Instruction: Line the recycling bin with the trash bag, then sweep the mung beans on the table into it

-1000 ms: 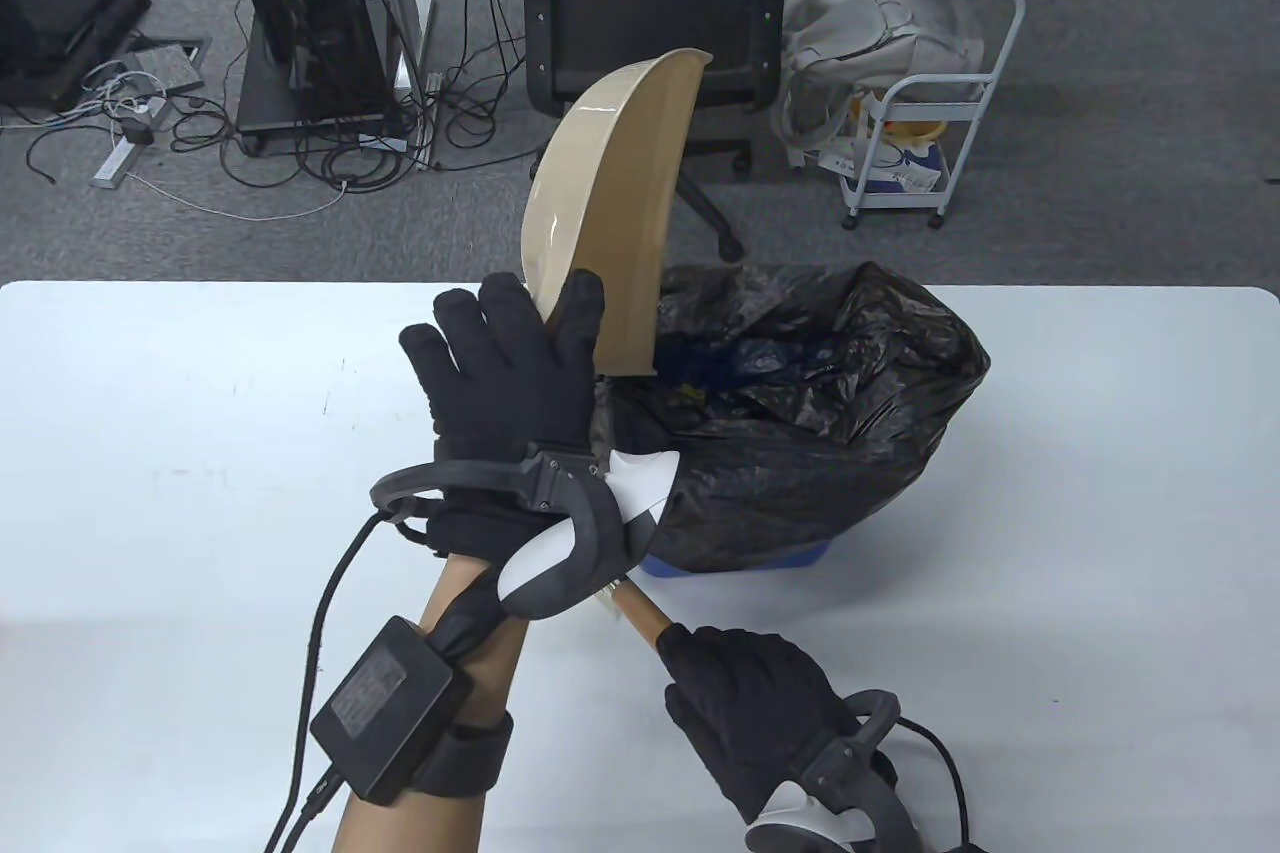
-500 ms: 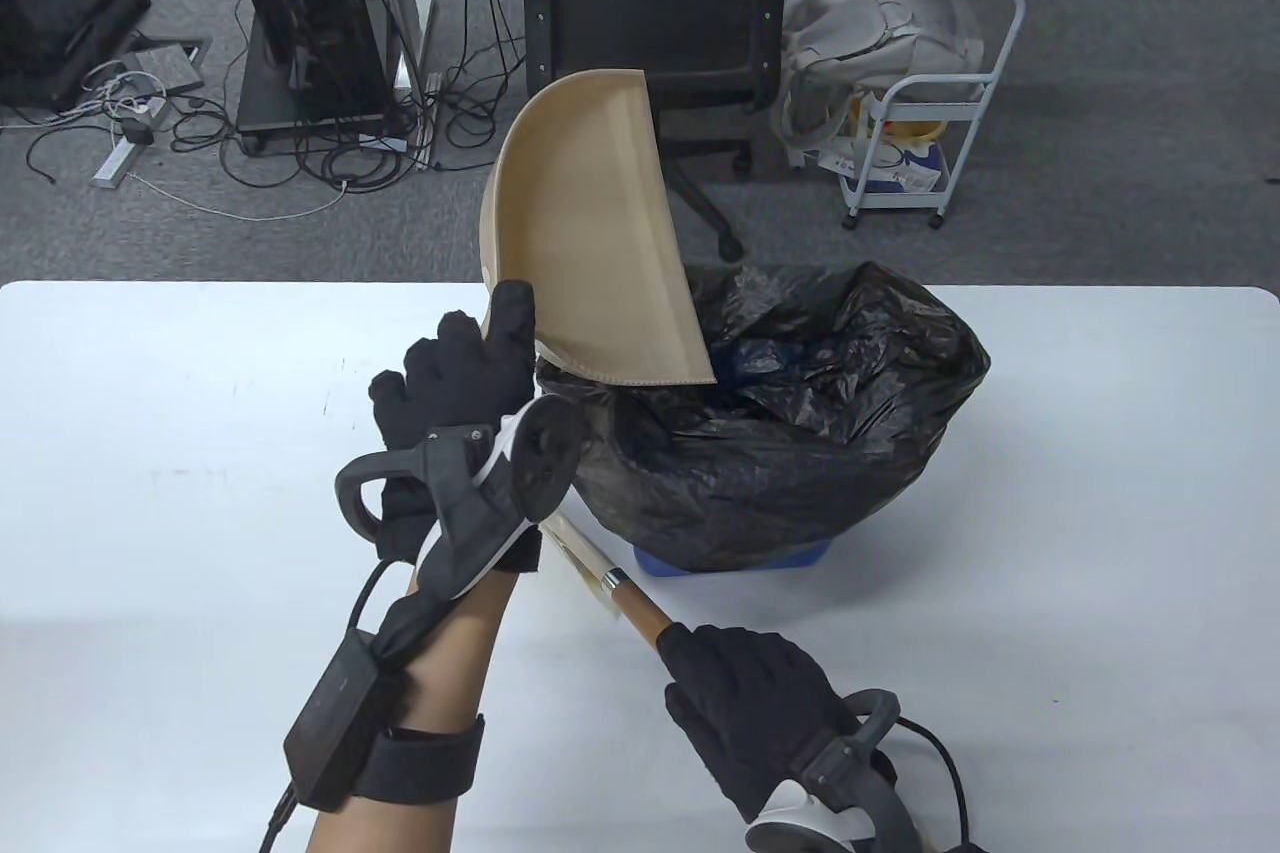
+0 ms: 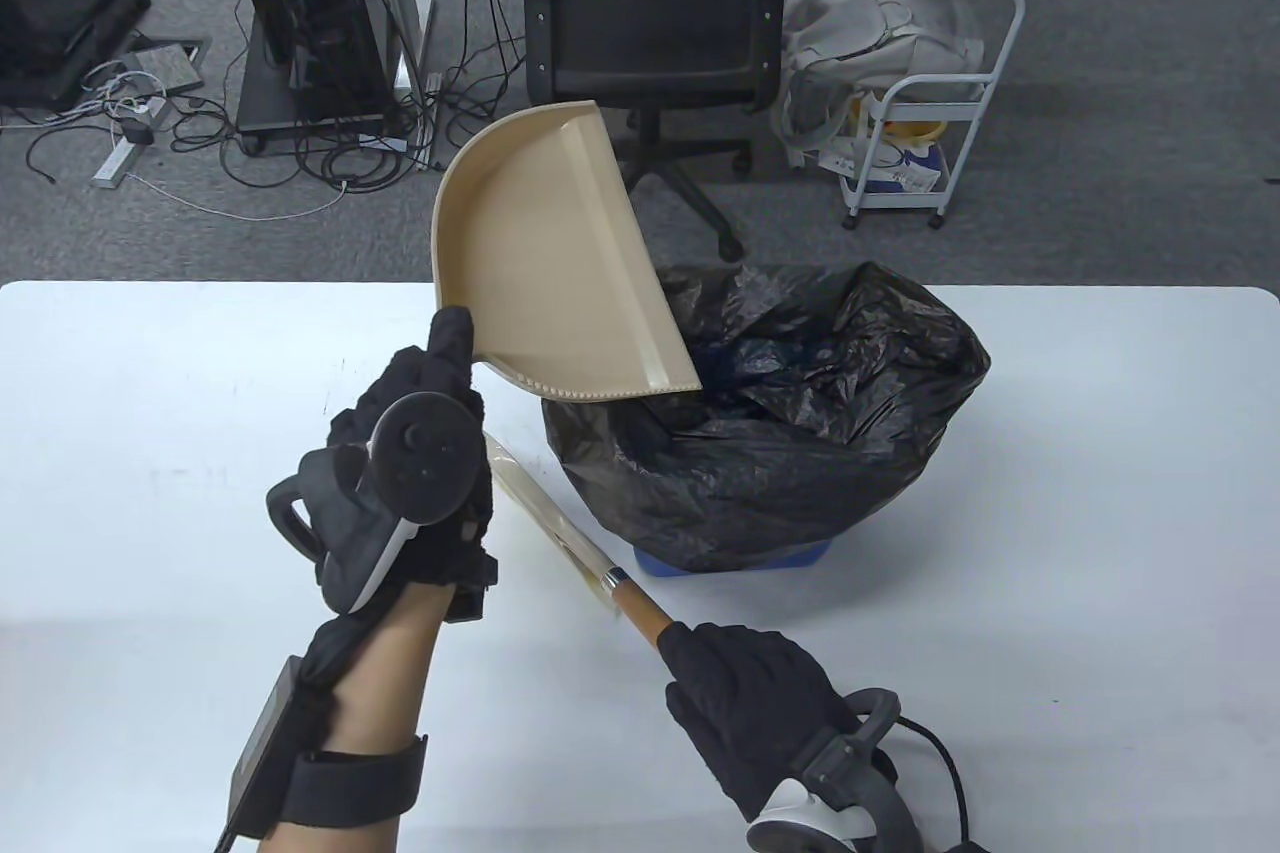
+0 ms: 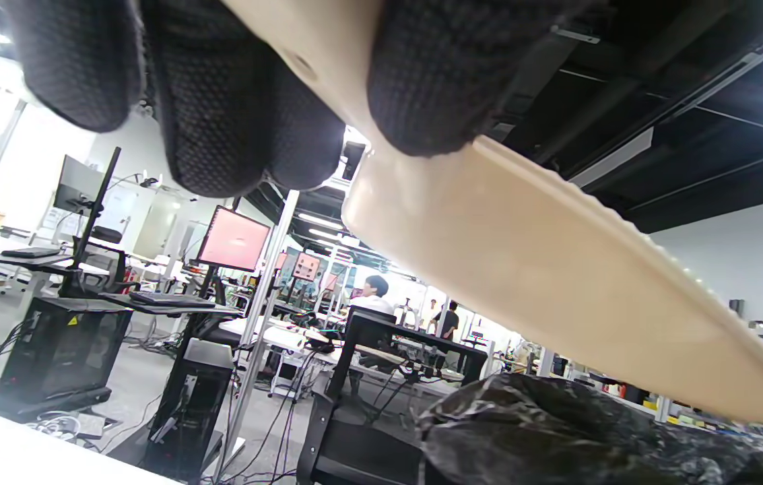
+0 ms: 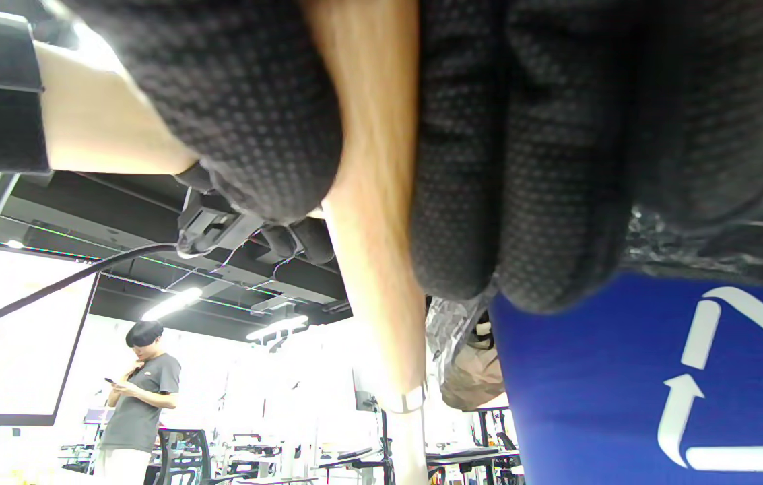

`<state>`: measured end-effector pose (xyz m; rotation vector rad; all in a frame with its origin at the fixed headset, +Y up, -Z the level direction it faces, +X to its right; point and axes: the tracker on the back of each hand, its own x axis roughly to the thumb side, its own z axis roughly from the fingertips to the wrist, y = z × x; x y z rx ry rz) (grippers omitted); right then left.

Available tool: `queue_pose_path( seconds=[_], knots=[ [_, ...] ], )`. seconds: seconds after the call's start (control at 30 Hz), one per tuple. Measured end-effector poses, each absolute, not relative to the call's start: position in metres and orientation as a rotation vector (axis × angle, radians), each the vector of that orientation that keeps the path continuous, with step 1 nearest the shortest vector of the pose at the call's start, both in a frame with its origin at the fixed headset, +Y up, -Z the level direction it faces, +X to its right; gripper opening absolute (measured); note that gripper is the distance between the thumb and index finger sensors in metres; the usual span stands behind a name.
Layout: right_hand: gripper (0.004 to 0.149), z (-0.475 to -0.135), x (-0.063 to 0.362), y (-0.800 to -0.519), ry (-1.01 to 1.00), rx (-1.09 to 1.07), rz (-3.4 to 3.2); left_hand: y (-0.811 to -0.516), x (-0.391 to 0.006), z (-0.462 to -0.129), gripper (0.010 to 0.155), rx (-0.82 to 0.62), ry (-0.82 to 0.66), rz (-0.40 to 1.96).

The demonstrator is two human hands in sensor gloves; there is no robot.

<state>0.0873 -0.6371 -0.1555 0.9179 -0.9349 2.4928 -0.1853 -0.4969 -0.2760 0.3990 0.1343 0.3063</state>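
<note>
Over bag (image 3: 780, 413), dustpan (image 3: 550, 263) swung leftward

The left hand (image 3: 415, 453) is raised above the counter, forearm upright, fingers (image 4: 213, 108) curled in a grip. The right hand (image 3: 755, 698) lies low near the front edge, fingers (image 5: 489, 168) wrapped closed.

An open-plan office or lab: grey carpet floor (image 3: 1100, 153), a black mesh swivel chair (image 3: 650, 13), black computer towers on wheeled stands (image 3: 300, 13) trailing tangled cables (image 3: 330, 158), lit monitors (image 4: 233, 239) on rows of desks, and an exposed black ceiling (image 4: 691, 101).
</note>
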Motion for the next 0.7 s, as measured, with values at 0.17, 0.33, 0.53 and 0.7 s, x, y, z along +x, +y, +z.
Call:
queue_pose_path(
  seconds=[0.17,0.33,0.53,0.7],
  knots=[
    [0.051,-0.156,0.088,-0.637,-0.933,0.916,2.493,-0.505,-0.215,-0.270,0.061,0.395,0.188,0.322],
    [0.051,-0.157,0.087,-0.638,-0.932,0.914,2.497,-0.518,-0.247,-0.264,0.061,0.389,0.246,0.338],
    [0.051,-0.158,0.086,-0.638,-0.933,0.917,2.499,-0.541,-0.285,-0.257,0.061,0.369,0.312,0.351],
    [0.051,-0.158,0.085,-0.638,-0.934,0.917,2.501,-0.566,-0.309,-0.254,0.061,0.351,0.361,0.365]
  ],
)
